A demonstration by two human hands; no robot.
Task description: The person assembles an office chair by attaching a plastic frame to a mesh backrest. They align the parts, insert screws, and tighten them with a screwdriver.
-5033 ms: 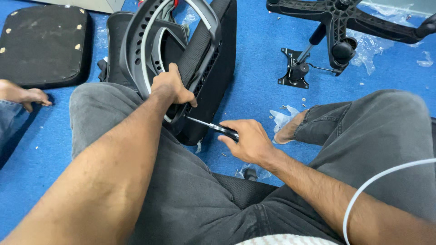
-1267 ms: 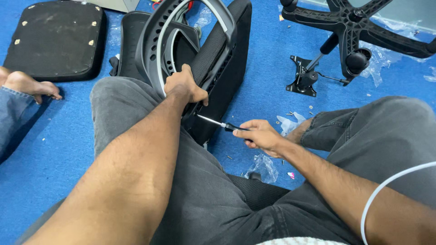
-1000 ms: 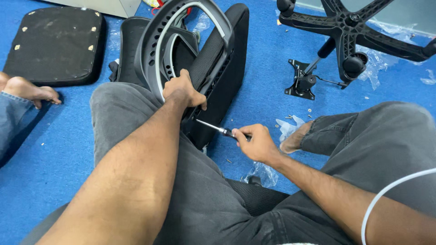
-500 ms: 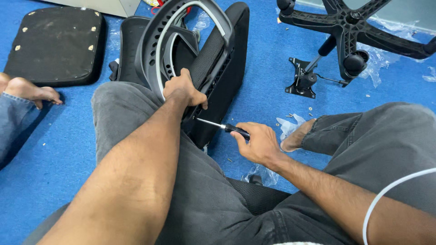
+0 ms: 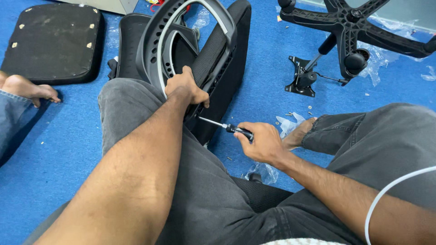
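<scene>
Your left hand (image 5: 185,88) clamps the black chair back (image 5: 213,59), propped on the blue floor (image 5: 68,136) against your knee; rigid plastic, likely light but awkward, so hold its frame. Your right hand (image 5: 261,144) wraps the slim screwdriver (image 5: 227,127), probably slippery

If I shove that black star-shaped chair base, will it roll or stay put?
The star-shaped chair base lies with a caster off the carpet, so it probably slides rather than rolls. Its thick arms look rigid. The blue carpet likely adds drag.

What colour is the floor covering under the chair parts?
Bright blue carpet, seen clearly from the head camera.
</scene>
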